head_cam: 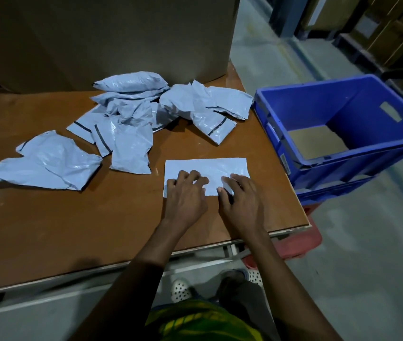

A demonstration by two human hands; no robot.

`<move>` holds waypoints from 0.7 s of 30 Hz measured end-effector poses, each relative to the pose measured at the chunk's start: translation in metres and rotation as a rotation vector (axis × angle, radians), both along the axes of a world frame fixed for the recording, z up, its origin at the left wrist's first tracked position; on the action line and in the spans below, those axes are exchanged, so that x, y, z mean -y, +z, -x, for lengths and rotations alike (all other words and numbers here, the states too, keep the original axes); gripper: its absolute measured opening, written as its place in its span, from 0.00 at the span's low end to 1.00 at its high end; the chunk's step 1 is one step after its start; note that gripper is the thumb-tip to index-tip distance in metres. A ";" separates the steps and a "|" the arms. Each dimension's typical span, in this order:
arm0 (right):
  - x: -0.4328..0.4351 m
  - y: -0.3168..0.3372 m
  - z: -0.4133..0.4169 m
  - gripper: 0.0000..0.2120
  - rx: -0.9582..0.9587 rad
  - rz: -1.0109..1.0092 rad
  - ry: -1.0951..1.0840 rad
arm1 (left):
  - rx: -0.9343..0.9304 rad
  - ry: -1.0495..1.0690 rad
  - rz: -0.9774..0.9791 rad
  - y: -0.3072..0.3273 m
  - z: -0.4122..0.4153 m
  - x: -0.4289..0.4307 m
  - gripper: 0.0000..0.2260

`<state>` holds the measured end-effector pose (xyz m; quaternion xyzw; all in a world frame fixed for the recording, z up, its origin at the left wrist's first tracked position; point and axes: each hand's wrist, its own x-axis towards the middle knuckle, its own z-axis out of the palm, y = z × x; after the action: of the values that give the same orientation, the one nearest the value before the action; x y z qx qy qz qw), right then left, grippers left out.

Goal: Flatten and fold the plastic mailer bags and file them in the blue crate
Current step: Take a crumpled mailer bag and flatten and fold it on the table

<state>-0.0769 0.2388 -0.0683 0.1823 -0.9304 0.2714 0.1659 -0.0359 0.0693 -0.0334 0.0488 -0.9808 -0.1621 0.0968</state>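
A flat, folded pale grey mailer bag (210, 167) lies on the brown table near its right edge. My left hand (185, 195) presses on its near left part with spread fingers. Beside it, my right hand (241, 199) rests on the bag's near right part, fingers laid forward. A heap of several crumpled grey mailer bags (131, 114) sits farther back at the table's middle. One more crumpled bag (45, 163) lies apart at the left. The blue crate (318, 153) stands just off the table's right edge, open, with brown cardboard on its bottom.
A large cardboard box (102, 38) stands at the back of the table (72, 230). A red stool or crate (298, 244) sits under the blue crate. Shelving with boxes (380, 28) lines the far right across a grey floor.
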 end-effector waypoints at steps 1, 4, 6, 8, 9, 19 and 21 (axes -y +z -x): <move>0.000 0.000 0.000 0.14 0.007 -0.008 0.005 | 0.005 0.006 0.002 0.001 0.000 -0.001 0.13; 0.006 0.010 0.000 0.14 0.056 -0.055 -0.008 | 0.019 0.006 0.008 0.002 -0.001 -0.001 0.13; 0.017 0.019 -0.004 0.10 0.030 -0.065 -0.040 | -0.014 -0.034 -0.077 0.000 -0.006 0.006 0.13; 0.029 0.021 -0.015 0.06 -0.015 -0.070 -0.055 | -0.077 -0.045 -0.235 -0.006 -0.014 0.021 0.14; 0.033 0.018 -0.020 0.06 -0.033 -0.059 -0.041 | -0.112 -0.027 -0.283 -0.007 -0.019 0.027 0.15; 0.050 0.034 0.003 0.12 0.025 -0.172 -0.056 | -0.023 0.021 -0.281 0.007 -0.011 0.053 0.10; 0.057 0.036 0.015 0.12 0.032 -0.151 -0.023 | -0.044 0.021 -0.310 0.015 -0.002 0.055 0.09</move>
<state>-0.0923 0.1821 -0.0327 0.1792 -0.9528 0.2014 0.1397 -0.0338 0.0139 -0.0185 0.0700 -0.9411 -0.3116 0.1112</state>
